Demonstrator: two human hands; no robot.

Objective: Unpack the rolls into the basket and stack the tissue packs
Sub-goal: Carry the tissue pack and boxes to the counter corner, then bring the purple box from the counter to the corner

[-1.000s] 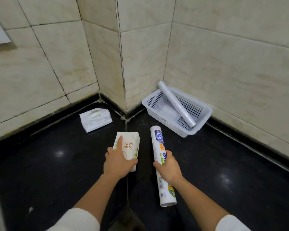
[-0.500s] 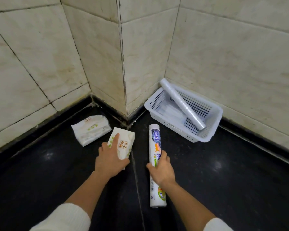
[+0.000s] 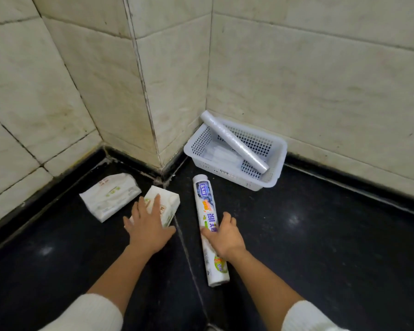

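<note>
My left hand (image 3: 146, 228) grips a white tissue pack (image 3: 168, 201) on the black floor, close beside a second tissue pack (image 3: 110, 196) lying to its left. My right hand (image 3: 225, 236) is closed around the middle of a long wrapped roll (image 3: 207, 206) with blue and orange printing, which lies on the floor pointing toward the basket. The white perforated basket (image 3: 276, 163) sits in the wall corner. A clear unwrapped roll (image 3: 233, 142) leans diagonally across its rim, and pale flat items lie inside on the bottom.
Beige tiled walls (image 3: 296, 80) close in the corner, with a protruding wall edge (image 3: 144, 91) between the tissue packs and the basket. Dark glossy floor (image 3: 320, 247) stretches to the right and front.
My left hand has slid the tissue pack to the left, nearer the second pack. My right hand stays on the wrapped roll. The view has tilted down toward the floor.
</note>
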